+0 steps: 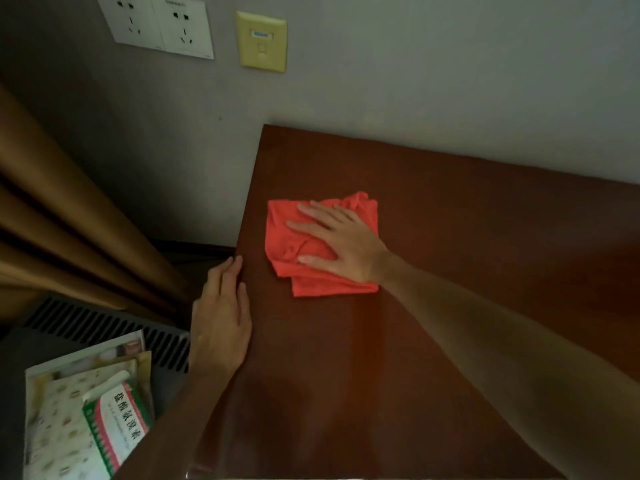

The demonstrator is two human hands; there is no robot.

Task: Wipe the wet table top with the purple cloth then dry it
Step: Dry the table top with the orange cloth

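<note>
A crumpled red-orange cloth [284,237] lies on the dark brown wooden table top [467,230], near its far left corner. My right hand [341,242] presses flat on the cloth with its fingers spread, pointing left. My left hand [221,313] rests along the table's left edge, fingers straight and close together, holding nothing. The wood in front of the cloth has a faint sheen.
A grey wall runs behind the table, carrying white power sockets [156,26] and a yellow data plate [262,41]. A brown curtain [69,220] hangs at the left. Below the table's left edge are a slotted dark grille [104,327] and a stack of booklets with a green medicine box [114,420].
</note>
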